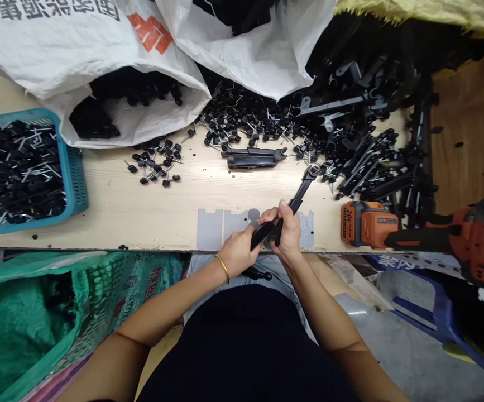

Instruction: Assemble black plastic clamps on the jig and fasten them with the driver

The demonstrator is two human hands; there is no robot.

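A black jointed plastic arm (302,192) is held over the front edge of the table, its long part slanting up to the right. My left hand (238,250), with a gold bangle at the wrist, is closed around its lower left section. Around the middle of the arm, near the joint, my right hand (288,230) is closed with the thumb on top. The palms and part of the joint are hidden. Farther back lie two folded black arms (254,161) side by side. Grey flat patches (210,229) show on the tabletop under and beside the hands.
A blue basket (74,178) of black-headed screws stands at left. Loose black-headed screws (158,162) and piled black parts (363,151) cover the back and right. White sacks (120,50) lean in from behind. An orange cordless drill (468,240) lies at the right edge; a green sack (28,318) sits below left.
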